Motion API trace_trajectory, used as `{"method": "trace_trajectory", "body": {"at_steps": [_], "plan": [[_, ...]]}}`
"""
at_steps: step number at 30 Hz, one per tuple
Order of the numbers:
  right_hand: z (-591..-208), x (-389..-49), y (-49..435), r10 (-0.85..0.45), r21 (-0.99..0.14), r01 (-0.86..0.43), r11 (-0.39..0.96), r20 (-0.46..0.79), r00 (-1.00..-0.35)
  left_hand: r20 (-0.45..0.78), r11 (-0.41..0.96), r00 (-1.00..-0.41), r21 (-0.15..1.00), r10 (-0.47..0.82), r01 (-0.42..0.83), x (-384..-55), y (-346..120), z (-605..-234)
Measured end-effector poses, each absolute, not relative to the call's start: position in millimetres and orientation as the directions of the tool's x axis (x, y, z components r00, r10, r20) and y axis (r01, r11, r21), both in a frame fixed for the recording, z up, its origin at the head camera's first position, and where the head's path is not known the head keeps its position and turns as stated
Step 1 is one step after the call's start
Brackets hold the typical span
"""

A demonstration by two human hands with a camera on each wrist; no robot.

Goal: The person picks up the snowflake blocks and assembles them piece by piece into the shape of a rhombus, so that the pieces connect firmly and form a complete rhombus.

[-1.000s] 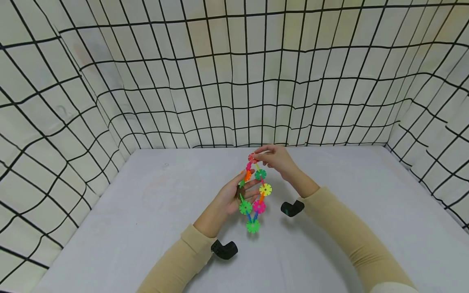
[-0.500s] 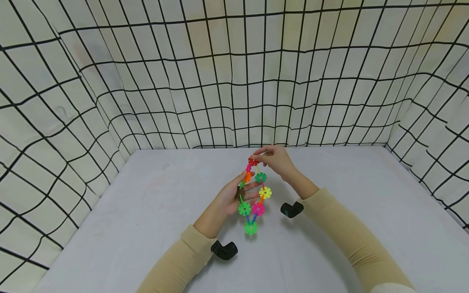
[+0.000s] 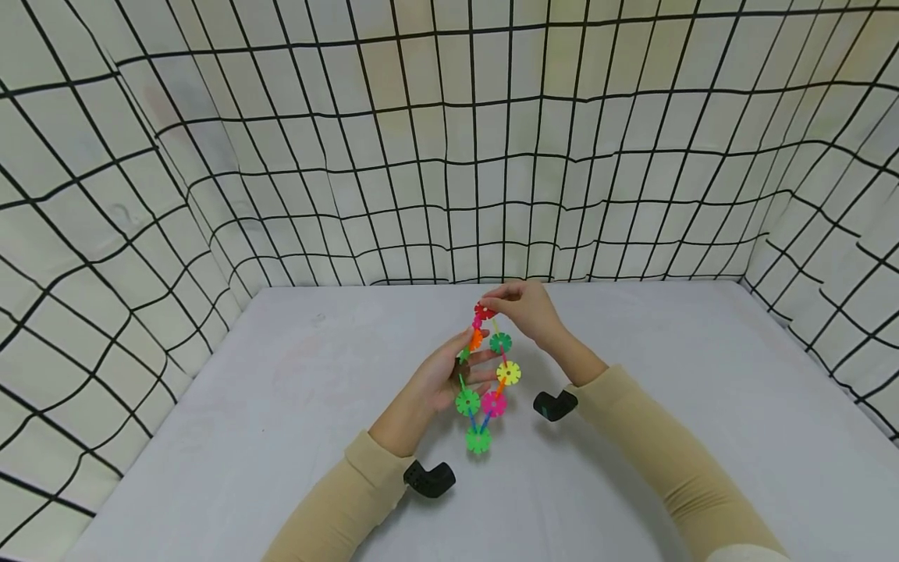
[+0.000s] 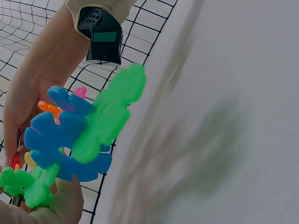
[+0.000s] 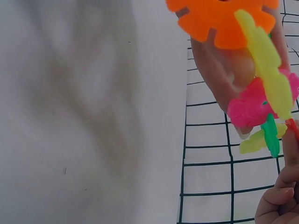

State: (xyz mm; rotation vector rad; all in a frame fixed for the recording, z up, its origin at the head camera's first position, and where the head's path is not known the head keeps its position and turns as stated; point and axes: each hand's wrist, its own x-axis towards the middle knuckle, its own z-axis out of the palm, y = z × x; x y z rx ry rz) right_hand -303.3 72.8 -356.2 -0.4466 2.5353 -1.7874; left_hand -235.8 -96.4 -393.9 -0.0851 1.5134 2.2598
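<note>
A closed loop of interlocking plastic snowflake discs hangs in the air over the table, in green, yellow, pink, orange, blue and red. My left hand holds the loop's left side near a small green disc, its other fingers spread behind the loop. At the top, my right hand pinches the red disc between thumb and fingers. A bright green disc forms the lowest point. Up close in the left wrist view, a blue disc slots into a green one. An orange disc looms in the right wrist view.
A white-covered table lies beneath both hands. White walls with black netting enclose its back and sides. Black wrist-worn cameras stick out from both tan sleeves.
The loop has sunk slightly, and its lower end has swung a little to the left. My right hand has come down slightly with the red disc; the left has hardly moved.
</note>
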Motion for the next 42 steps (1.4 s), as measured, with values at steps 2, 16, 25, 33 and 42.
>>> {"method": "trace_trajectory", "body": {"at_steps": [2, 16, 25, 33, 42], "plan": [[-356, -303, 72, -0.229, -0.928, -0.216, 0.304, 0.149, -0.962, -0.278, -0.317, -0.909, 0.871, 0.310, -0.375, -235, -96, -393], [-356, -300, 72, -0.230, -0.910, -0.230, 0.345, 0.155, -0.961, -0.301, -0.324, -0.910, 0.863, 0.285, -0.387, -235, -96, -394], [-358, -298, 78, -0.280, -0.918, -0.250, 0.309, 0.164, -0.946, -0.296, -0.301, -0.907, 0.873, 0.299, -0.384, -237, -96, -392], [-370, -300, 94, -0.273, -0.955, -0.168, 0.246, 0.098, -0.957, -0.301, -0.303, -0.905, 0.870, 0.301, -0.389, -238, -96, -393], [-381, -298, 102, -0.432, -0.902, -0.061, 0.428, -0.144, -0.890, -0.317, -0.312, -0.918, 0.870, 0.239, -0.382, -238, -96, -394]]}}
